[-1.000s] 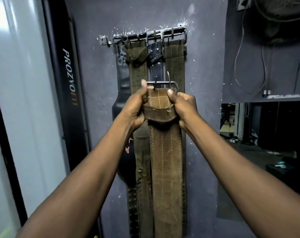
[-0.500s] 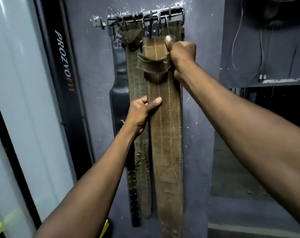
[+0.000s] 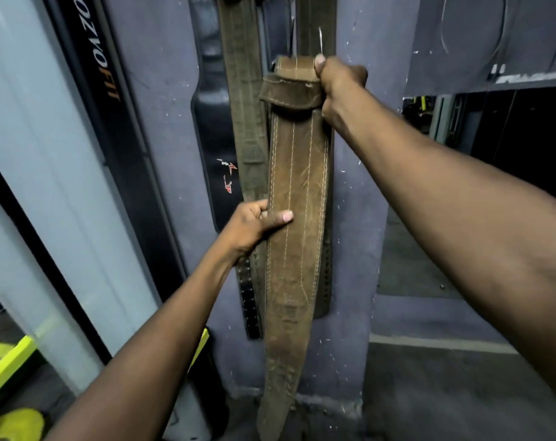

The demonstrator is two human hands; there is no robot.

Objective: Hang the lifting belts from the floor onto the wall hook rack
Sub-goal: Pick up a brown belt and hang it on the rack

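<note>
A long brown leather lifting belt with white stitching hangs straight down in front of the grey wall. My right hand grips its top end at the folded loop, with a buckle prong sticking up above it. My left hand pinches the belt's left edge about halfway down. Behind it hang an olive belt, a black belt with a red logo, and another belt partly hidden at the right. The hook rack is above the frame, out of sight.
A black upright panel with white and orange lettering leans left of the belts beside a pale wall. Yellow-green equipment lies at the lower left. A dark doorway opens to the right, above a grey floor.
The view has tilted down, so the rack has left the top of the frame. My right hand still holds the belt's top; my left hand stays on the belt's left edge.
</note>
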